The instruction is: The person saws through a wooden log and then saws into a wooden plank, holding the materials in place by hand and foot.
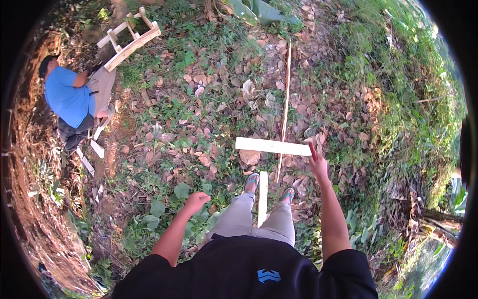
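Note:
My right hand [319, 168] is closed around a red-handled tool [312, 150], at the right end of a pale wooden board [271, 146]. The tool's far end is too small to make out. Crosswise in front of my feet, the board passes over a brown stone [250, 157] and a long thin wooden strip [286, 102]. My left hand [197, 200] is held out over the plants to the left, fingers curled; anything inside them is hidden. A second pale board [263, 197] points away from me between my legs.
At the far left a person in a blue shirt [68, 94] is beside a wooden frame [130, 40]. Cut wood pieces [97, 149] lie near that person. Dry leaves and low plants cover the ground; a grassy bank [403, 114] rises at the right.

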### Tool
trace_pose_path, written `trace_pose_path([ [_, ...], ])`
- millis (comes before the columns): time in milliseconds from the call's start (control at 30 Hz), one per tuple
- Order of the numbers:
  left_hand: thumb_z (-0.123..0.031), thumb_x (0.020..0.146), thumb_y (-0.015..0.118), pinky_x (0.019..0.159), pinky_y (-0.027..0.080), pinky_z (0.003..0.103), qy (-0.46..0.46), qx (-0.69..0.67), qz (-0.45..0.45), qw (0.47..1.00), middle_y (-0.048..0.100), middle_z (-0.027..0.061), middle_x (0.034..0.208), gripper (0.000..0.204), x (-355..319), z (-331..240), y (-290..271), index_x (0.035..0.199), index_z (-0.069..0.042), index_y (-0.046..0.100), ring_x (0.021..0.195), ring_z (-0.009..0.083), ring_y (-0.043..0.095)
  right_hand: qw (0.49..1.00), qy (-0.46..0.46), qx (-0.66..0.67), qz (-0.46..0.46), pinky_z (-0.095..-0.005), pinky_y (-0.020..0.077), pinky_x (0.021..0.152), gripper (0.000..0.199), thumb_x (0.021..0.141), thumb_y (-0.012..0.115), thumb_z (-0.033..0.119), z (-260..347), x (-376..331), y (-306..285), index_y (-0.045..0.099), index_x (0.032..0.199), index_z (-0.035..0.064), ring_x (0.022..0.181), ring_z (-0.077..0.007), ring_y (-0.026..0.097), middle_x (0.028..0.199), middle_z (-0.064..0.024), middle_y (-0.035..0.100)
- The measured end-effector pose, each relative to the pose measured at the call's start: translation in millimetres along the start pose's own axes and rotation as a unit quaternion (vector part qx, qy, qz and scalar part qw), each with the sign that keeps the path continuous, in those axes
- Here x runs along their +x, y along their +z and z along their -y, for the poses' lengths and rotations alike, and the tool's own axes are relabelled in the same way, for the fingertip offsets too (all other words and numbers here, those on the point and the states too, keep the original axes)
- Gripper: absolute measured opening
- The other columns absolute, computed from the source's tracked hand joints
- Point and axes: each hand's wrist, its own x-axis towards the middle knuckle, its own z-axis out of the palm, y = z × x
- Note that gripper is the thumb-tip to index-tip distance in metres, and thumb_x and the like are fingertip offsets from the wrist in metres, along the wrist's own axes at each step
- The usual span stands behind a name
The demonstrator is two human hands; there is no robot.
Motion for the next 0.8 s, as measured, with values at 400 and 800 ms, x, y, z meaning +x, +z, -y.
trace_pose_path([
  [400,-0.024,0.091,0.074,0.06,0.051,0.03,-0.057,-0.081,-0.124,0.987,0.066,0.0052,0.068,0.022,-146,-42,143,0.109,-0.01,0.075,0.058,0.0121,0.063,0.984,0.126,-0.04,0.117,-0.037,0.0537,0.07,0.03,0.081,0.072,0.022,-240,-135,-69,0.075,0.103,0.0017,0.074,-0.0232,0.071,0.083,-0.0125,0.075],
  [800,-0.051,0.1,0.06,0.082,0.052,0.036,0.148,0.045,0.044,0.987,0.075,0.0106,0.1,0.047,-61,-207,160,0.116,-0.008,0.07,0.09,0.0218,0.07,0.97,0.035,0.218,0.103,-0.0277,0.0445,0.066,0.018,0.091,0.069,0.012,-81,-147,-102,0.06,0.104,0.0036,0.072,-0.0093,0.052,0.081,0.0015,0.056],
])
